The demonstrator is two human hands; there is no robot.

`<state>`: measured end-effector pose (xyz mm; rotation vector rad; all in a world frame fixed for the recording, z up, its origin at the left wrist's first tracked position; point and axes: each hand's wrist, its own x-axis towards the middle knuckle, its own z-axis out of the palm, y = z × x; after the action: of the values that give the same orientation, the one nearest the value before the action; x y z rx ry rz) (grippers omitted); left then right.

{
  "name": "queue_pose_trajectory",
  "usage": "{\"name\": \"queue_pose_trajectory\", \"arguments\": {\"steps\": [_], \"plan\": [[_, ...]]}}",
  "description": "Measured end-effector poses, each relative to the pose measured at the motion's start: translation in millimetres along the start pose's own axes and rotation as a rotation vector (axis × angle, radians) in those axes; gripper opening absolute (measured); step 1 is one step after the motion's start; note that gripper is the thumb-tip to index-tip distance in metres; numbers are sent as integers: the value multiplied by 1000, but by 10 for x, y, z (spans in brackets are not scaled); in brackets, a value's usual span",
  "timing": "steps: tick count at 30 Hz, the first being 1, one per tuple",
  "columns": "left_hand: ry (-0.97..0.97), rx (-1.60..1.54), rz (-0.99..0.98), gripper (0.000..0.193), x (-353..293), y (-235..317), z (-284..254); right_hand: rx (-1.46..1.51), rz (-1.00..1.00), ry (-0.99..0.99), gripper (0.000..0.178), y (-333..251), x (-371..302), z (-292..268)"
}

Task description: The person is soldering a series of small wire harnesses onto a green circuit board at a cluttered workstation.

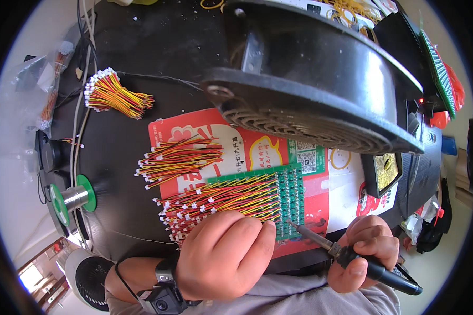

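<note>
the green board [291, 202], probably light, stiff and best held by its edges, is being supported by a red sheet [168, 128]; its wires [226, 205] are likely bending easily. the soldering iron [335, 249] is being gripped by the curled right hand [370, 245]. whether a wire is being pinched by the bunched left hand [223, 257] cannot be told.
</note>
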<state>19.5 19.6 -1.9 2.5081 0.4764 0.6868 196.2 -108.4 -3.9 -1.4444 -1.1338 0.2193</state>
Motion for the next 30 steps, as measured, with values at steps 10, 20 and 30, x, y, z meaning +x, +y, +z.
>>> {"name": "queue_pose_trajectory", "arguments": {"steps": [10,20,30], "plan": [[-22,184,-197,20,165,-108,-629,-8,-87,-39,26,86,-31,-140],[-34,331,-559,27,48,-550,-932,-26,-82,2,24,78,-44,-58],[-100,325,-603,29,35,-575,-916,-30,-86,-4,24,91,-46,-86]]}}
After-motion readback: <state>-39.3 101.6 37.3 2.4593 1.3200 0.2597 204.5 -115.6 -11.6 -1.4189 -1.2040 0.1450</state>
